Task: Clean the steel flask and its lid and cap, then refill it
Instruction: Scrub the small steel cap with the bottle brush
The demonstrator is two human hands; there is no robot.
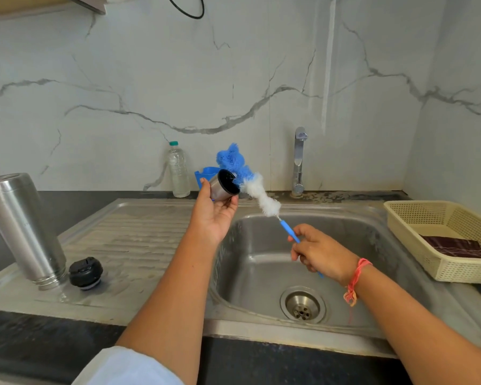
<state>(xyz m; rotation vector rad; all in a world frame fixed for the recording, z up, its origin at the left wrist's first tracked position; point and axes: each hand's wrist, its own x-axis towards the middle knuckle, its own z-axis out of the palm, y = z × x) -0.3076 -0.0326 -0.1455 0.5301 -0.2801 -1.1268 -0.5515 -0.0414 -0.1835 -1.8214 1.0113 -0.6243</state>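
Note:
My left hand (215, 211) holds the steel cap (223, 186) above the sink's left rim, its black inside facing right. My right hand (321, 252) grips the blue handle of a bottle brush (257, 193) over the basin. The brush's blue and white bristles lie against the cap's mouth. The steel flask (21, 229) stands upside down and tilted on the drainboard at the left. Its black lid (85, 272) sits next to the flask's mouth.
The steel sink (261, 273) has a drain at the bottom and a tap (299, 162) behind it. A plastic water bottle (178, 170) and a blue container (204, 176) stand by the wall. A cream basket (417, 218) with a dark cloth sits at the right.

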